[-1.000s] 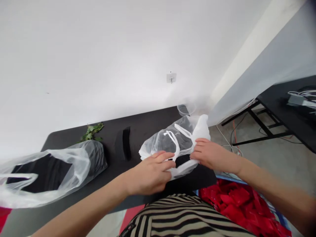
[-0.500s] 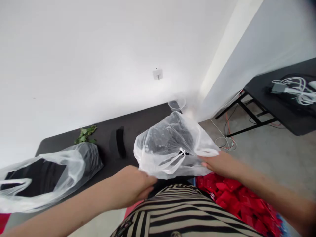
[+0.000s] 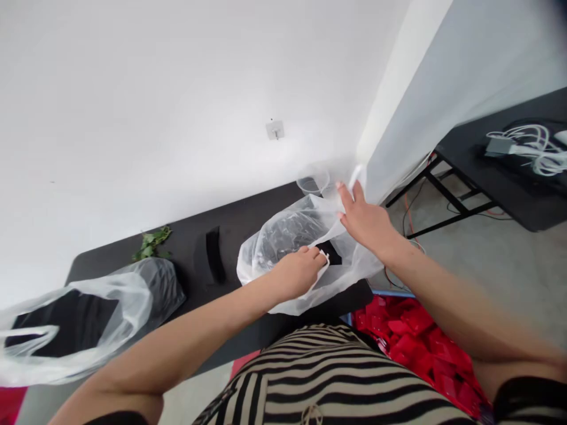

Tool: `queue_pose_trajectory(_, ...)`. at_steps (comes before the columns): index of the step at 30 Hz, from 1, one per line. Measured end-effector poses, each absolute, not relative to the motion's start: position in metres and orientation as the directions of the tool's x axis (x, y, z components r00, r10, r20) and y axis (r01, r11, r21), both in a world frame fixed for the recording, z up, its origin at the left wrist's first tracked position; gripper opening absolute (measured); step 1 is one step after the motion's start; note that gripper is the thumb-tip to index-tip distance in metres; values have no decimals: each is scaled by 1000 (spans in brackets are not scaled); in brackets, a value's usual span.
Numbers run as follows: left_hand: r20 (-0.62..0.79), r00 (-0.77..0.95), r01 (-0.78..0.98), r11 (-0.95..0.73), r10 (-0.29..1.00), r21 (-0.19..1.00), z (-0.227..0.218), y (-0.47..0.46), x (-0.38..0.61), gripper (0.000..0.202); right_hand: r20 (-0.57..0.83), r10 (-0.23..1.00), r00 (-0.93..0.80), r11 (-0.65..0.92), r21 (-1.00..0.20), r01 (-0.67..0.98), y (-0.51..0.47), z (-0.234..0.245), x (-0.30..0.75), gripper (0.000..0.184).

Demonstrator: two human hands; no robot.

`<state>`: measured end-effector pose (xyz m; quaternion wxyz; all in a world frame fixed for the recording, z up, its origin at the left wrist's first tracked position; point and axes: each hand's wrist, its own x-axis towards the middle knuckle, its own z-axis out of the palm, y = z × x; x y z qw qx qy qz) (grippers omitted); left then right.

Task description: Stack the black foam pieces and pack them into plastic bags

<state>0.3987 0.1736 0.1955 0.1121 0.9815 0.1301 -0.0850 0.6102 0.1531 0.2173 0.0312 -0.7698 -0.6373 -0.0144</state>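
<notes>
A clear plastic bag [image 3: 274, 242] with a white drawstring lies on the black table in front of me, something black inside it. My left hand [image 3: 302, 270] is closed on the white drawstring and near edge at the bag's mouth. On the far right side, my right hand [image 3: 367, 224] grips the raised edge of the same bag, two fingertips spread against the plastic. The mouth is partly spread between both hands. Left of my left arm, a second plastic bag [image 3: 133, 304] lies with its mouth open and black contents showing.
Green leaves [image 3: 152, 243] and a curved black piece [image 3: 209, 257] lie on the black table [image 3: 241, 215]. A clear round container [image 3: 312, 182] stands at its far corner. Red pieces [image 3: 419, 342] fill a blue-edged bin at my right. White cables [image 3: 538, 150] lie on another table.
My left hand has moved right and up, from the bag's near left edge to its mouth. My right hand has risen, lifting the right edge of the bag.
</notes>
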Motion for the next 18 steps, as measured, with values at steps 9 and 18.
queue_pose_trajectory(9, -160, 879, 427, -890, 450, -161, 239, 247, 385, 28, 376, 903, 208, -89, -310, 947, 187, 264, 604, 69)
queue_pose_trajectory(18, 0, 826, 542, -795, 563, -272, 274, 286, 338, 44, 163, 969, -186, 238, -413, 879, 133, 256, 537, 44)
